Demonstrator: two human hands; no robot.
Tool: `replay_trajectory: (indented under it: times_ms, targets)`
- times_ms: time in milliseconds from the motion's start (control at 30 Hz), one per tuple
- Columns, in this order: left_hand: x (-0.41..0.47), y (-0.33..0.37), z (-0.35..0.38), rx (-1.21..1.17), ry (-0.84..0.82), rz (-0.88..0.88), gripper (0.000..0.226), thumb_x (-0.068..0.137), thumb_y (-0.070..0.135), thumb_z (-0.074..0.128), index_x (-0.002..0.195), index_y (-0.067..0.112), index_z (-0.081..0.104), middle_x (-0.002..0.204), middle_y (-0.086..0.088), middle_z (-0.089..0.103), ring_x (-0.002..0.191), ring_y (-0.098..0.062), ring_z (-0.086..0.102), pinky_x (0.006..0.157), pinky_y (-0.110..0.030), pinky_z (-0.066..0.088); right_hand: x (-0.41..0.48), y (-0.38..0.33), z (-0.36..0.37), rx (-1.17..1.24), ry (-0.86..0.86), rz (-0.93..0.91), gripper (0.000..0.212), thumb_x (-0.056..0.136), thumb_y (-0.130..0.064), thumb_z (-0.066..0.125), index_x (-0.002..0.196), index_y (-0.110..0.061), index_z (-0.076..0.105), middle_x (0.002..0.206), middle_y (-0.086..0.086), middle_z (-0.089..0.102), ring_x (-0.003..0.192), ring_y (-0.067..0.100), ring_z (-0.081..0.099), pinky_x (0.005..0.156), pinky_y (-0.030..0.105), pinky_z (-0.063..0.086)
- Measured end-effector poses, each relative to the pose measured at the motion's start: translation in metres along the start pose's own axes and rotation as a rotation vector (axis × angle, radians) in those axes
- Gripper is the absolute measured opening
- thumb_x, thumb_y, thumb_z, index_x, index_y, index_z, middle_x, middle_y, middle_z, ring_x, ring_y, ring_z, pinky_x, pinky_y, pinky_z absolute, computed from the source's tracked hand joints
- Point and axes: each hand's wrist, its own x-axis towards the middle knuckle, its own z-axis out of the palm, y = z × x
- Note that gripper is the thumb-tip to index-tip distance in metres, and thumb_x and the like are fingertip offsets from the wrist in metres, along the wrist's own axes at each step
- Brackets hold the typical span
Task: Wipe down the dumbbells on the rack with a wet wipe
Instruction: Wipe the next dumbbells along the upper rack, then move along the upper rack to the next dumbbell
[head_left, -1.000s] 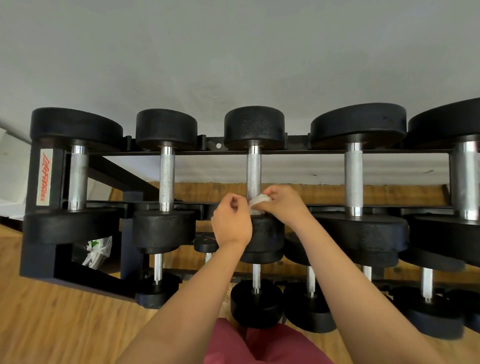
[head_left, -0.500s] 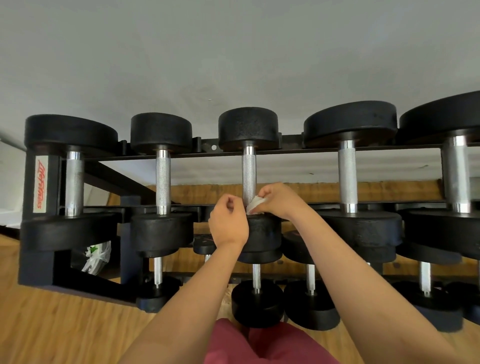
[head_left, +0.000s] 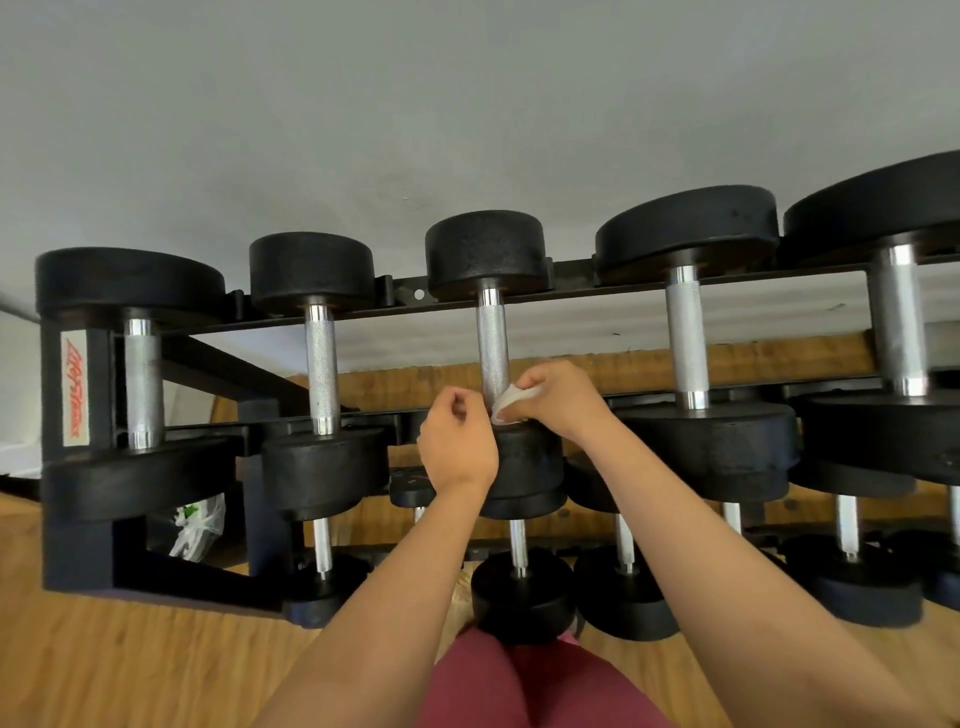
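Wiping the middle dumbbell
My right hand pinches the wet wipe — left hand curled alongside, grasp unclear.

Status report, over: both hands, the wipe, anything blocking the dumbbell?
Right hand pinches wet wipe low on middle dumbbell handle. Left hand curled beside handle, hold unclear. Nothing in the way.

Five top-row dumbbells, two hands, one wipe
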Motion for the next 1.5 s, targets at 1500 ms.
replay_trajectory:
  times_ms: [1500]
  targets:
    - [-0.112, 0.042, 0.094, -0.203, -0.352, 0.204, 0.025, 0.103, 0.024, 0.041, 0.113, 0.026, 0.063, 0.118, 0.011, 0.058, 0.111, 0.008, 0.049, 0.099, -0.013, 0.033, -0.171, 0.143, -0.134, 0.391, 0.622, -0.06, 0.044, 0.094, -0.002, 0.055, 0.135, -0.02, 0.055, 0.129, -0.014, 0.057, 0.121, 0.006, 0.053, 0.09, 0.002, 0.041]
